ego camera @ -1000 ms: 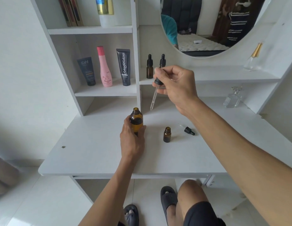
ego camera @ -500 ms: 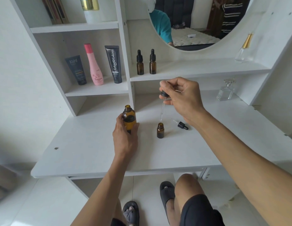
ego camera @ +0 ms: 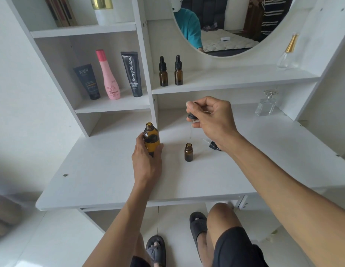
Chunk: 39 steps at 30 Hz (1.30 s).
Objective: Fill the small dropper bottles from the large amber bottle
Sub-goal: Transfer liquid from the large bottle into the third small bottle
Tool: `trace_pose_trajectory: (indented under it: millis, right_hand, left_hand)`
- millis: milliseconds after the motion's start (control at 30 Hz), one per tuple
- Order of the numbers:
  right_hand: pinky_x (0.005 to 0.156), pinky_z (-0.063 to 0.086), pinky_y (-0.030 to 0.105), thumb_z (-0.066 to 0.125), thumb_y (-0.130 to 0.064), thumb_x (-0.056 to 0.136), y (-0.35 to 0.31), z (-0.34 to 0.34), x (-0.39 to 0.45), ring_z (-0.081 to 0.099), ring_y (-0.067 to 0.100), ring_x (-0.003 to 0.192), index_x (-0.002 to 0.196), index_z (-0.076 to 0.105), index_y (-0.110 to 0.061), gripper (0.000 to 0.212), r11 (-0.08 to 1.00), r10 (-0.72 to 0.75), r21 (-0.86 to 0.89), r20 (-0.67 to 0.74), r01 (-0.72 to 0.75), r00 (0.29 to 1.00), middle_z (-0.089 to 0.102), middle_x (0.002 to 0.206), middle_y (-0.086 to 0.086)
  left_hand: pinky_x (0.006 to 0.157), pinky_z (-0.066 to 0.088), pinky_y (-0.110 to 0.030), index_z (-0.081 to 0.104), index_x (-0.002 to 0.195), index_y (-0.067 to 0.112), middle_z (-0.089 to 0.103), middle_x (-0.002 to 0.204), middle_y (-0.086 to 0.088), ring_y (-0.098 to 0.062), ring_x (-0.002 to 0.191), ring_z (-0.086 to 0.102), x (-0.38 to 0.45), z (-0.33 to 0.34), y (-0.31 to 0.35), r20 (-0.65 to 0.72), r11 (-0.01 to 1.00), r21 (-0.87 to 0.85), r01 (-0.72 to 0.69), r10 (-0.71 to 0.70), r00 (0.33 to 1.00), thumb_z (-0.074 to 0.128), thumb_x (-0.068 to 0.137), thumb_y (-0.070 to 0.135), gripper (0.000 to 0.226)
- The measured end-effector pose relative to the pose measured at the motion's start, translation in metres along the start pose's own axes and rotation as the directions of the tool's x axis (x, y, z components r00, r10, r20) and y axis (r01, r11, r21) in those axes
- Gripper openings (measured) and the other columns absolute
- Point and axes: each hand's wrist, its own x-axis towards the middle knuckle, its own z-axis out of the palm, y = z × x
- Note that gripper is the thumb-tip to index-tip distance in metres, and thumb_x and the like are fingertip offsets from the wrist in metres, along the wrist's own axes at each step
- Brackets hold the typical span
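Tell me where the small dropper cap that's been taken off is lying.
In the head view, the loose dropper cap lies on its side on the white desk, just right of the open small amber bottle and beside the right hand's wrist.

The left hand [ego camera: 147, 160] grips the big amber bottle [ego camera: 151, 138]; the right hand [ego camera: 212, 120] holds a dropper [ego camera: 191, 126] above the small bottle [ego camera: 188, 152].

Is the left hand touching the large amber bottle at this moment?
Touching. The head view shows the left hand wrapped around the lower body of the large amber bottle, thumb and fingers pressed against its sides.
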Motion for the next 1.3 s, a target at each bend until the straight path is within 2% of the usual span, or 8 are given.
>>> trace_pose_trajectory:
  millis: [233, 467, 800, 933, 1100, 1300]
  right_hand:
    - [0.062, 0.06, 0.025, 0.075, -0.027, 0.089, 0.0056, 0.0013, -0.0035, 0.074, 0.013, 0.069, 0.09, 0.073, -0.006, 0.021, 1.0, 0.012, -0.024, 0.015, -0.012, 1.0, 0.076, 0.088, 0.013]
    - [0.064, 0.06, 0.026, 0.073, -0.027, 0.091, 0.0067, 0.0023, -0.0063, 0.075, 0.017, 0.073, 0.089, 0.073, -0.006, 0.021, 0.998, -0.003, -0.064, 0.031, 0.005, 1.0, 0.076, 0.086, 0.006]
    - [0.066, 0.061, 0.027, 0.074, -0.027, 0.09, 0.005, 0.0048, -0.0082, 0.075, 0.016, 0.073, 0.084, 0.072, -0.011, 0.017, 0.993, -0.026, -0.113, 0.052, 0.032, 0.998, 0.076, 0.085, 0.012]
    - [0.066, 0.062, 0.028, 0.074, -0.027, 0.09, 0.0052, 0.0038, -0.0083, 0.075, 0.016, 0.073, 0.086, 0.072, -0.009, 0.019, 0.992, -0.03, -0.125, 0.052, 0.037, 0.998, 0.076, 0.085, 0.013]
    - [0.066, 0.062, 0.029, 0.074, -0.027, 0.089, 0.0052, 0.0037, -0.008, 0.075, 0.015, 0.072, 0.085, 0.072, -0.009, 0.019, 0.992, -0.036, -0.12, 0.052, 0.042, 0.998, 0.076, 0.085, 0.012]
    - [0.066, 0.061, 0.027, 0.075, -0.029, 0.088, 0.0036, 0.003, -0.0078, 0.075, 0.016, 0.073, 0.085, 0.072, -0.009, 0.021, 0.994, -0.035, -0.103, 0.05, 0.04, 0.998, 0.076, 0.085, 0.012]
  left_hand:
    - [0.075, 0.043, -0.022, 0.045, 0.132, 0.025, 0.065, 0.11, 0.003, -0.019, 0.089, 0.065, 0.0011, 0.0003, -0.0024, 0.002, 1.0, -0.005, 0.002, -0.002, 1.0, 0.066, 0.091, 0.025, 0.046]
    - [0.073, 0.044, -0.023, 0.045, 0.131, 0.026, 0.066, 0.108, 0.002, -0.018, 0.085, 0.065, 0.0004, 0.0003, -0.0033, 0.007, 1.0, -0.009, -0.001, 0.001, 1.0, 0.066, 0.091, 0.026, 0.045]
    - [0.073, 0.044, -0.022, 0.046, 0.129, 0.027, 0.066, 0.108, 0.003, -0.019, 0.088, 0.066, 0.0017, 0.0009, -0.0054, 0.005, 1.0, -0.011, -0.015, 0.015, 1.0, 0.066, 0.09, 0.026, 0.044]
    - [0.068, 0.042, -0.016, 0.046, 0.129, 0.026, 0.066, 0.107, 0.003, -0.018, 0.086, 0.065, 0.0017, 0.0005, -0.0051, 0.007, 1.0, -0.01, -0.007, 0.007, 1.0, 0.066, 0.09, 0.025, 0.044]
    - [0.072, 0.043, -0.023, 0.045, 0.13, 0.027, 0.066, 0.109, 0.003, -0.019, 0.085, 0.066, 0.0011, 0.0006, -0.0057, 0.001, 1.0, -0.006, -0.013, 0.013, 1.0, 0.066, 0.09, 0.025, 0.045]
    - [0.073, 0.042, -0.02, 0.045, 0.132, 0.025, 0.064, 0.111, 0.003, -0.017, 0.088, 0.063, 0.0003, -0.0003, -0.0025, 0.007, 1.0, -0.006, -0.012, 0.012, 1.0, 0.066, 0.091, 0.025, 0.046]
